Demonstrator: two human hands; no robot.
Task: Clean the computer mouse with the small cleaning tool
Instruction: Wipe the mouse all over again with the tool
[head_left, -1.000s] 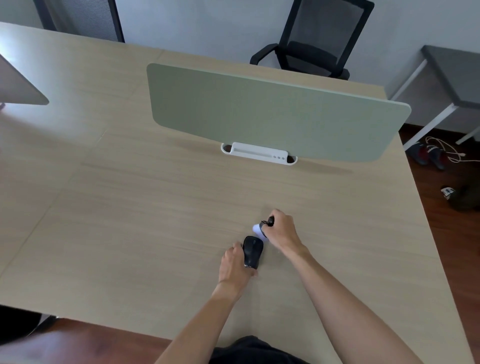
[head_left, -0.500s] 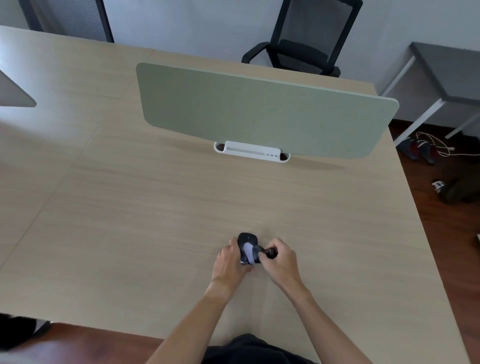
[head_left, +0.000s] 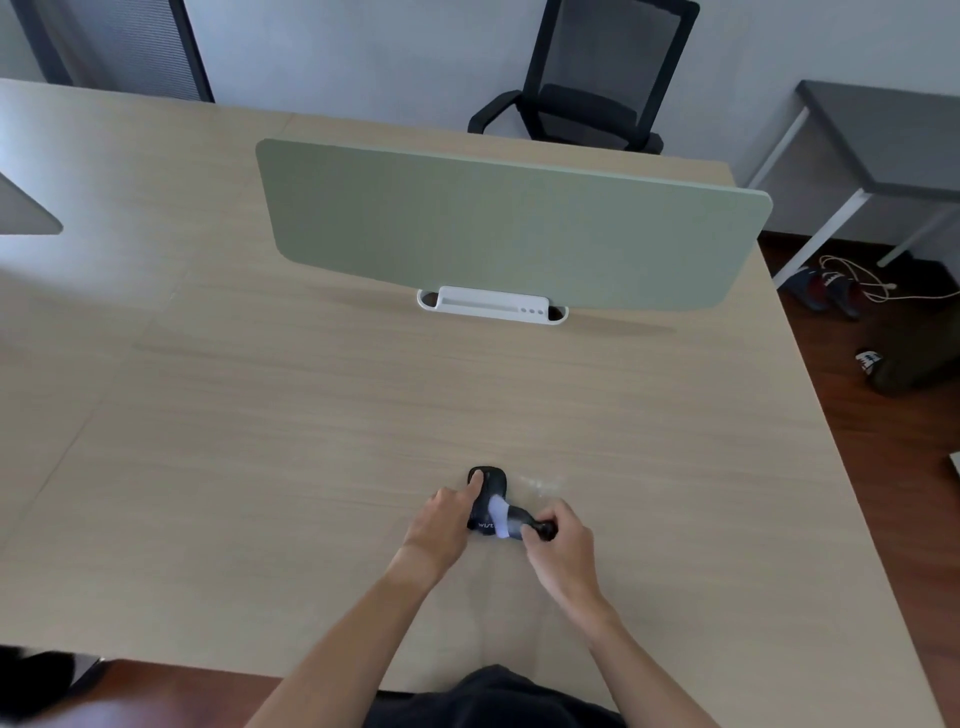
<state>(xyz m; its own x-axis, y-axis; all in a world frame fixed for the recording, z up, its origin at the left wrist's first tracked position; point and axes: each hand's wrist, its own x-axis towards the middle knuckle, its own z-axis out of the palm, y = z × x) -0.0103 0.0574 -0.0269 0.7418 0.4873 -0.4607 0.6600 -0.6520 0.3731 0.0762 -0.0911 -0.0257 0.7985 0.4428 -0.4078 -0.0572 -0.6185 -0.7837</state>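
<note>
Head view: one frame, looking down at the desk.
mouse: black, flat on the table, near the front edge, between both hands.
left hand: wrapped on the mouse's left side, finger over the top, pinning it down.
right hand: closed around the dark handle of the tool; pale head lies across the mouse's rear half, touching it.
progress: wiping under way, mid-task by my read; rear is covered now.
left: front buttons, wheel and sides likely remain; can't tell how clean it is at this size.
</note>
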